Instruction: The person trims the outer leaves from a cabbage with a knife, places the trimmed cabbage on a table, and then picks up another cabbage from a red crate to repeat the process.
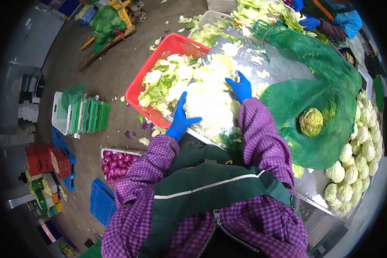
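We could spill some of the pale leaf pile (210,92) if we push it too hard, because it is loose and sits close to the near edge of the tabletop (286,60). The red basket (132,88) looks quite full of leaves, so more on top might slide over its rim and fall to the floor (116,77), where scraps lie. The green net (284,103) is spread out beside us, and a finger could get caught in its holes if we reach that way. The pile is between our two hands, with our left hand (179,124) at its basket side and our right hand (241,88) at its net side. Our grip is wide on both, with fingers spread and not closed around anything. The pile is so bright that we cannot tell how firmly we touch it.
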The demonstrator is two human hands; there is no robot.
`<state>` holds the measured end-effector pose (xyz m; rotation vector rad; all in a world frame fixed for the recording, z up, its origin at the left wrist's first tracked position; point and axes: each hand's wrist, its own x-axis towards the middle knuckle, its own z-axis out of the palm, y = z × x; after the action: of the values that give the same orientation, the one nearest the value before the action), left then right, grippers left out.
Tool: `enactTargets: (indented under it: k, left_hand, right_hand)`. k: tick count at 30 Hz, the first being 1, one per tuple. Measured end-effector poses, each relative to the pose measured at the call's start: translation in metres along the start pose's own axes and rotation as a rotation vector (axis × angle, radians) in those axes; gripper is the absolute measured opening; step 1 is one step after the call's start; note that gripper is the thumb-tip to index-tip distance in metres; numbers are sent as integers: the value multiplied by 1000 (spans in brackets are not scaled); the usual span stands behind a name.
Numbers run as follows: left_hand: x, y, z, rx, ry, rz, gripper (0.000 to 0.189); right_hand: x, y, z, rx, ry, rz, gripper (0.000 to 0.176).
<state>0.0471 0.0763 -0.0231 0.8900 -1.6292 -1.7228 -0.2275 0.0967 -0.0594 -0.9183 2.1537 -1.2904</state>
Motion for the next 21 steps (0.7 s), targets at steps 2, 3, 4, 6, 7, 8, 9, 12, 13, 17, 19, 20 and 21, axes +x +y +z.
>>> enactTargets:
  k: [2,3,4,6,7,8,9,12,13,17,19,20,21]
  left_hand:
    - [0,7,12,-330,44,-100,92]
    - [2,5,17,-542,160,-194,87]
    - [6,4,22,-752,272,-286,81]
    - [9,4,30,-722,309,-354,75]
    - [6,13,33,-539,320,-453,77]
    - [6,26,35,-351,329,-544,78]
    - [8,43,24,-252,157,-631,91]
    - [19,7,-15,604,134,242,105]
    - [30,32,-14,680,15,294,117]
    - [66,49,-7,690,-378,186,116]
    - [66,40,-2,681,-320,180,114]
    - [61,37,2,672,-263,167,112]
    - [57,33,8,669,-269,161,112]
  right_hand:
    - [-19,-19,-21,143,-15,41,72]
    - [-36,-37,-30,344,-75,150,69]
    - [-51,-45,-26,342,-77,153,69]
    - [-76,-58,-17,521,-325,292,64]
    - [-84,-63,-16,484,-387,345,62]
    - [-87,-66,-16,448,-450,395,61]
    - [-83,-59,-16,497,-460,374,61]
    - [-69,-40,-15,506,-547,336,61]
    - [-65,-42,-18,430,-586,313,63]
    - [-80,-29,-1,212,-359,-26,65]
    - [-101,-31,-1,-56,-111,-311,66]
    - [-109,-40,-3,-59,-112,-304,66]
    - [-117,-50,-6,-135,-123,-279,65]
